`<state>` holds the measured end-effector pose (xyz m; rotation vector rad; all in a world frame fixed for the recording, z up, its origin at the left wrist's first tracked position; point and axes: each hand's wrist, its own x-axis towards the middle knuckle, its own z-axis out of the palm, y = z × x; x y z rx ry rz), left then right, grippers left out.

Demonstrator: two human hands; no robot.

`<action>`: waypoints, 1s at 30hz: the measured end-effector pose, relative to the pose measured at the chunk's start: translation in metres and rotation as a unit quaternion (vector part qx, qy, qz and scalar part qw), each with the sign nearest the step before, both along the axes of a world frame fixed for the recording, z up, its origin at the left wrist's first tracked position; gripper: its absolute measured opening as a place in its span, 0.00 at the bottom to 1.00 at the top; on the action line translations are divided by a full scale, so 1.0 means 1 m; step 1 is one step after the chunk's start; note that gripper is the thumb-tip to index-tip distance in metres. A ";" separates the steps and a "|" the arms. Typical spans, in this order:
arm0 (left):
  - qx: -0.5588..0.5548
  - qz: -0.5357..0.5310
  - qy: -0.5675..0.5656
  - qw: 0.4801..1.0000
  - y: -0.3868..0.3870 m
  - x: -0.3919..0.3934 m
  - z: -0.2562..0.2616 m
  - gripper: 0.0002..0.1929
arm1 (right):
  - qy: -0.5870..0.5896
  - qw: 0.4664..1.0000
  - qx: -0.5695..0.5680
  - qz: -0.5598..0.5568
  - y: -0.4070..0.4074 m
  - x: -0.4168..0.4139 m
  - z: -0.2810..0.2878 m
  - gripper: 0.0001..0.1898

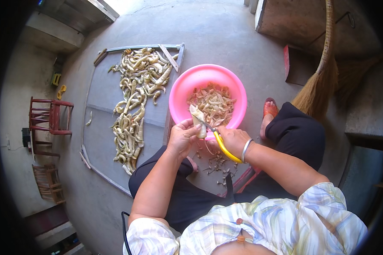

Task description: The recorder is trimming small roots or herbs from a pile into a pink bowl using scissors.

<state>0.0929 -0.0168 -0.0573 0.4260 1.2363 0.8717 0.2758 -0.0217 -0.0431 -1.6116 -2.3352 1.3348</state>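
Between the fingers of my left hand (184, 135) is a pale, whitish pepper (198, 122), held upright over the near rim of a pink plastic basin (182, 92). My right hand (233, 140) grips yellow-handled scissors (222, 147), their blades against the pepper's side. Cut pale pieces (212, 103) lie in the basin. To the left, a heap of whole pale peppers (143, 73) is spread on a framed mesh screen (105, 134). Small cut stems (221, 162) are scattered on the floor below the basin.
A straw broom (312, 91) leans at the right, beside a red-edged dustpan (301, 65). My knees and sandaled foot flank the basin. A dark red wooden chair (59, 117), a slatted wooden chair (48, 183) and yellow slippers (61, 91) are at the far left.
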 end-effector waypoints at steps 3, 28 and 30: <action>-0.016 -0.027 -0.058 0.998 -0.001 0.004 0.005 0.14 | 0.019 0.998 0.061 -0.022 0.001 0.001 -0.003 0.25; 0.032 0.000 -0.093 0.995 0.001 -0.001 0.004 0.20 | 0.069 0.996 -0.043 -0.031 0.008 0.008 -0.003 0.27; 0.039 0.018 -0.097 0.994 0.001 0.000 0.001 0.18 | 0.031 0.999 -0.026 0.000 0.008 0.008 0.002 0.27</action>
